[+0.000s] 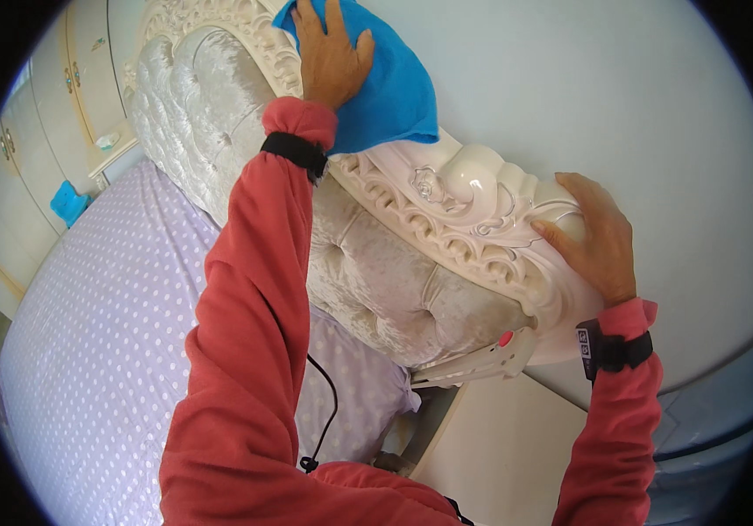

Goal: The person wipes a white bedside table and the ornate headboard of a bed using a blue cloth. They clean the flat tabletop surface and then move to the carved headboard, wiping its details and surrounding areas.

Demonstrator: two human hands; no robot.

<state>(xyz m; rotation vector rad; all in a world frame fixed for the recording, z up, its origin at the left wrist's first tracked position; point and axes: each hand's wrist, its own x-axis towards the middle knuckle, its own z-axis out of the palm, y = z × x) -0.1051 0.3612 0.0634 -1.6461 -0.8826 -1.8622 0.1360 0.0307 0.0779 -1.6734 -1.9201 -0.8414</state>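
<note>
A blue cloth [393,92] lies over the top rim of a carved cream headboard [442,197]. My left hand [333,59] presses flat on the cloth, its fingers pointing to the picture's top edge. Farther down the same rim, my right hand [596,237] rests around the curved, scrolled end, thumb in front and fingers over the top. Below the carved border is the tufted silvery velvet panel [376,276], partly behind my left sleeve.
A bed with a lilac dotted sheet [107,296] fills the left. A cream device with a red button [506,339] stands by the headboard's lower end, beside a pale cabinet top [501,427]. Wardrobes [48,118] and a blue object [70,204] are beyond the bed.
</note>
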